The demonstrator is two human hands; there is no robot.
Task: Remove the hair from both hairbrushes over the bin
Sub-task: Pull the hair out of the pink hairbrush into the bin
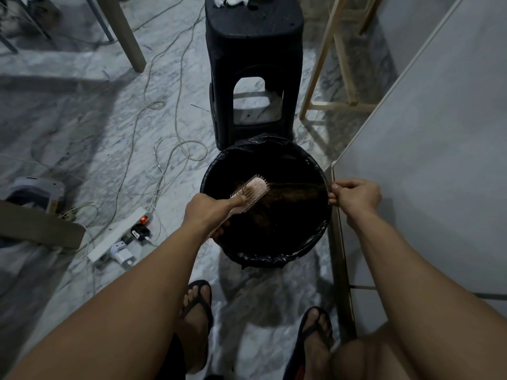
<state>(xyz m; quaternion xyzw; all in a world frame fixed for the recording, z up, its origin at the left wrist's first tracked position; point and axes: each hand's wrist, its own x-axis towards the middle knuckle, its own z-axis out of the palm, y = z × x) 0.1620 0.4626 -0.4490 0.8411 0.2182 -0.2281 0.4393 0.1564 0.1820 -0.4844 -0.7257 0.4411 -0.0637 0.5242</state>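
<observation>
Left hand point(211, 212): fist wrapped round the handle of the pink hairbrush point(251, 193), bristles facing up and to the right, held above the bin's left side.
Right hand point(354, 196): fingertips pinched on a stretched hank of brown hair point(296, 187), at the bin's right edge.
Hair: runs taut from brush to right hand, across the opening.
Bin point(274, 256): round, black-lined, on the marble floor point(82, 133) before a black stool point(252, 64).

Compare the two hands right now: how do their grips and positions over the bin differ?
The left hand is wrapped around the pink hairbrush handle; the right hand pinches a stretched strand of hair. The left hand sits over the bin's near-left rim, the right at its right edge. Both are closed and level.
</observation>
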